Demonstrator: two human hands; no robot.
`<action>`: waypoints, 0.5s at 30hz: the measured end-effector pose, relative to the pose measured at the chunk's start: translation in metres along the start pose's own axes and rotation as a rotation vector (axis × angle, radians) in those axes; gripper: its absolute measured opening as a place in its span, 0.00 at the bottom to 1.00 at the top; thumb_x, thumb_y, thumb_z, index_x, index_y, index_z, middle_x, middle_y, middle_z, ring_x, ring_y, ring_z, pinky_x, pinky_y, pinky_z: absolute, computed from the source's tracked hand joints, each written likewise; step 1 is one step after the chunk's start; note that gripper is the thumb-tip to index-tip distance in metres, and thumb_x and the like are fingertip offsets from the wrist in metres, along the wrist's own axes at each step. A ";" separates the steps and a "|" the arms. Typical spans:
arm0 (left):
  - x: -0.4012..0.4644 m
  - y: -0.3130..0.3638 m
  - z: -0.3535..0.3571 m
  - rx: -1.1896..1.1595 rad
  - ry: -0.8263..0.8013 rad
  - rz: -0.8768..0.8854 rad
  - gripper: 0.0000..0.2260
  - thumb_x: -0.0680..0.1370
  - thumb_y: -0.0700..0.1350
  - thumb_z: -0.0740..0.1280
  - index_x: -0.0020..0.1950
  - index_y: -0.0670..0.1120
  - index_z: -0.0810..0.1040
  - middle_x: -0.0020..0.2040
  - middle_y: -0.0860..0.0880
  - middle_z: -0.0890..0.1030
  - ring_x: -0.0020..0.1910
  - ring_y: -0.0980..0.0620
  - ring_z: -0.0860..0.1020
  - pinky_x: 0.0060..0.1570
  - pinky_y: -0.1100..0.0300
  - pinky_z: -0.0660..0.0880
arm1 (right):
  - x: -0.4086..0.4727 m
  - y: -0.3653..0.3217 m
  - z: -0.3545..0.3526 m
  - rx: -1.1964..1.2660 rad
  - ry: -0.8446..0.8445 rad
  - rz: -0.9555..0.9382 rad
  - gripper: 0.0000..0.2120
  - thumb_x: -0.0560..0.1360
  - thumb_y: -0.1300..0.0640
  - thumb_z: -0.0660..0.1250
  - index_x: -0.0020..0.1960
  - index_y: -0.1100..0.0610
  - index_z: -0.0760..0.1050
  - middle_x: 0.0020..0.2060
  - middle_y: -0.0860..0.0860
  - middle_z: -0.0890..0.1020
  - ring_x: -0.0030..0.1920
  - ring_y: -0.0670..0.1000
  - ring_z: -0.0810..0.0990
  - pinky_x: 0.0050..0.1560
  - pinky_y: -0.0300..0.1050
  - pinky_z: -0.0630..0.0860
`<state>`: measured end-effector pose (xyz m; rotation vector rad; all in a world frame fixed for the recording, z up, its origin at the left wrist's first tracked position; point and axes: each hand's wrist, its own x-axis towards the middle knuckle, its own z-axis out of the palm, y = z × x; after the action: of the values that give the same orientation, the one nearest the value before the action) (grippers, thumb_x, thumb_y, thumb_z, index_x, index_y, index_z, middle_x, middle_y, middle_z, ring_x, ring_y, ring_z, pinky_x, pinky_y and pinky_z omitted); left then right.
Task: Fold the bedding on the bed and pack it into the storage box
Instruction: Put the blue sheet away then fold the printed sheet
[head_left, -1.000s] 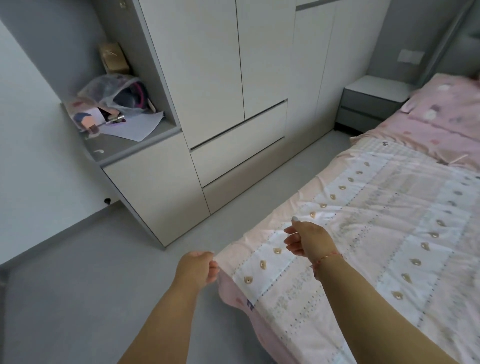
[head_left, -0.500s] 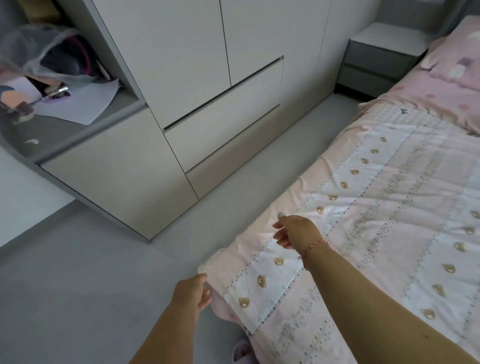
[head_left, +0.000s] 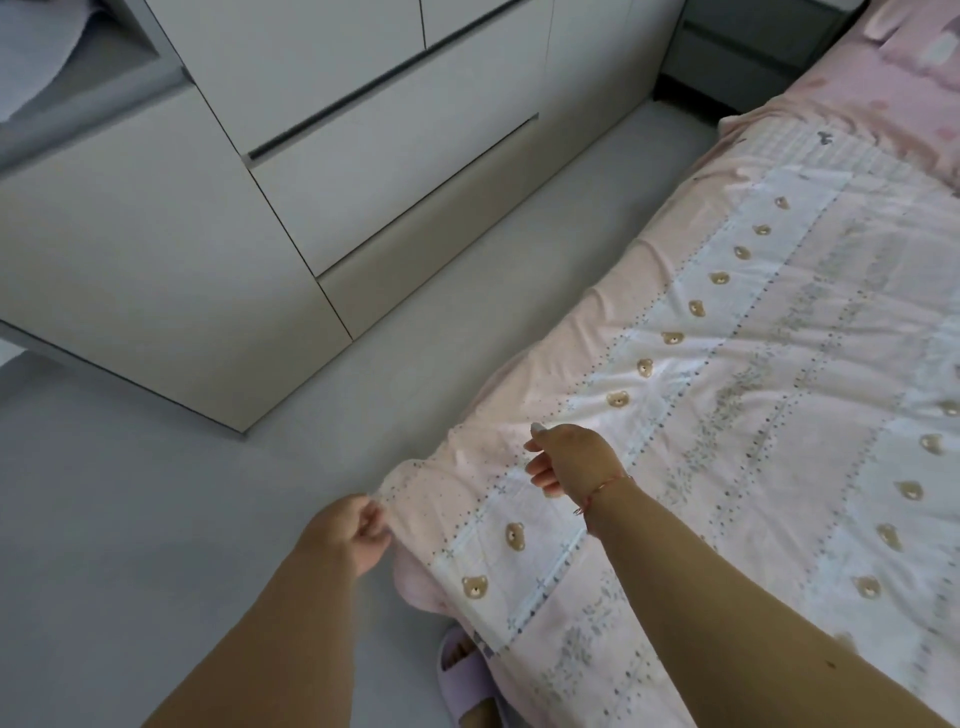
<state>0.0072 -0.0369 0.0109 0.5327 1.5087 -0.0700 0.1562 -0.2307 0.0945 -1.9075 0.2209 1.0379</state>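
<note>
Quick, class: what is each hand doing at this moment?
Left hand: closed, pinching the corner of the quilt.
Right hand: closed, gripping the quilt's top surface near that corner.

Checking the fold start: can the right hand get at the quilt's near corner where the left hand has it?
Probably yes. The right hand already rests on the quilt, close to the corner the left hand pinches, with only flat fabric between them.

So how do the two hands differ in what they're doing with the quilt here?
The left hand pinches the quilt at its corner, off the bed's edge over the floor; the right hand grips the edge further along, above the bed. The right wrist wears a thin red bracelet; the left wrist is bare. Both have curled fingers holding the same edge.
</note>
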 end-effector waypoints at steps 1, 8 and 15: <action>0.004 0.004 -0.001 -0.015 0.013 -0.029 0.13 0.82 0.40 0.57 0.37 0.42 0.66 0.32 0.45 0.66 0.30 0.52 0.61 0.47 0.55 0.68 | 0.001 0.003 0.000 0.006 0.007 0.003 0.14 0.80 0.52 0.59 0.42 0.60 0.76 0.32 0.55 0.79 0.32 0.52 0.75 0.41 0.45 0.73; 0.004 -0.002 0.008 0.049 -0.018 -0.118 0.07 0.81 0.41 0.62 0.52 0.37 0.74 0.54 0.41 0.77 0.63 0.42 0.75 0.58 0.49 0.72 | 0.007 0.010 0.001 0.029 0.032 -0.018 0.13 0.79 0.52 0.61 0.43 0.60 0.77 0.34 0.55 0.80 0.35 0.54 0.77 0.44 0.48 0.76; -0.001 0.020 0.030 -0.182 -0.059 0.346 0.08 0.81 0.39 0.58 0.54 0.39 0.76 0.46 0.44 0.78 0.58 0.46 0.77 0.57 0.52 0.73 | 0.003 0.017 -0.004 -0.011 0.038 -0.031 0.13 0.80 0.53 0.60 0.43 0.58 0.77 0.34 0.54 0.80 0.37 0.53 0.78 0.51 0.51 0.78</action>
<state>0.0421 -0.0309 0.0165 0.6316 1.3313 0.3149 0.1510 -0.2427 0.0825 -1.9360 0.2072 0.9842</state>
